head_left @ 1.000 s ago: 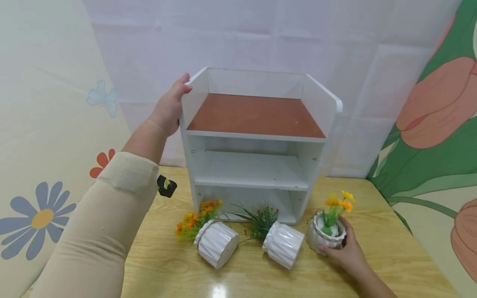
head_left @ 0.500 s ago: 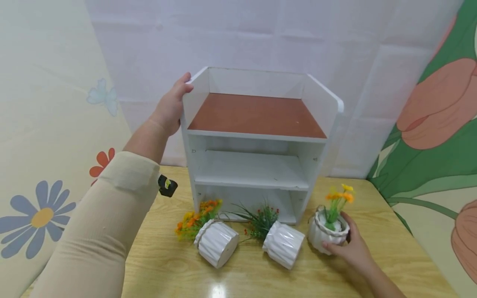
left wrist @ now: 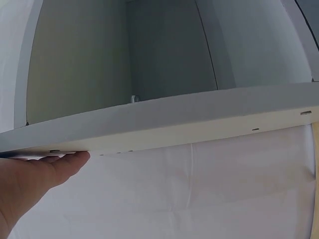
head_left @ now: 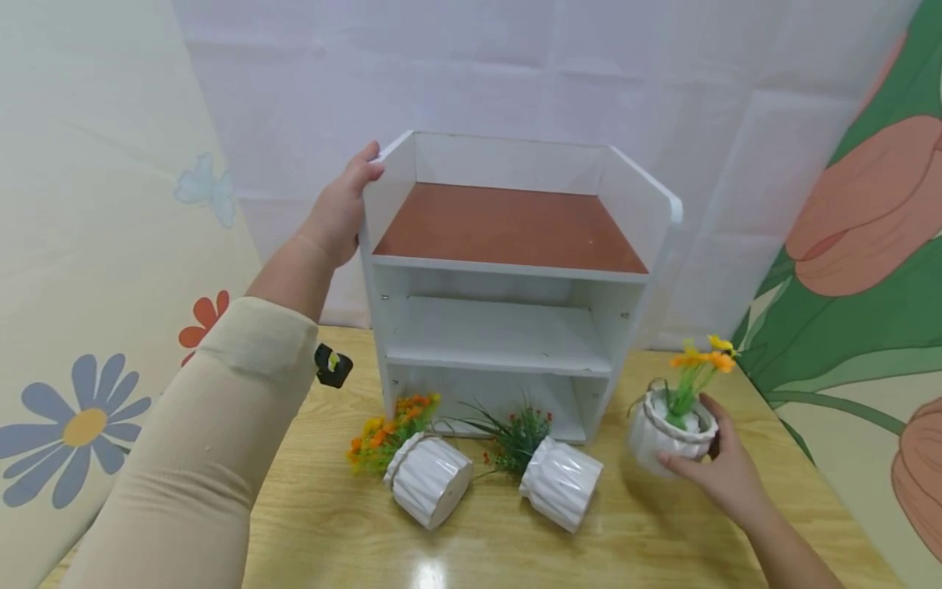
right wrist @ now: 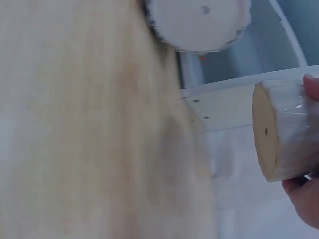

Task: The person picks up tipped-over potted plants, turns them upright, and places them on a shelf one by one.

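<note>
Left hand [head_left: 340, 214]: fingers curled over the left wall top of the shelf [head_left: 508, 278], steadying it.
Right hand [head_left: 724, 478]: wrapped round the pot [head_left: 671, 433] with yellow flowers, held upright, lifted right of the shelf's foot.
Fallen pots: one [head_left: 428, 489] and another [head_left: 559, 492] lie tipped before the shelf.
Risk: the glossy wrapped pot may slip from the grip; a swing could knock the shelf's right wall.

We count 3 white ribbed flower pots: 2 lying on sides [head_left: 429, 489] [head_left: 561, 493], 1 upright [head_left: 671, 440]. 1 white shelf unit [head_left: 508, 282] w/ 3 tiers. 1 wooden table [head_left: 331, 523]. 1 small black object [head_left: 333, 366]. 2 hands: left hand [head_left: 340, 213], right hand [head_left: 724, 470].
</note>
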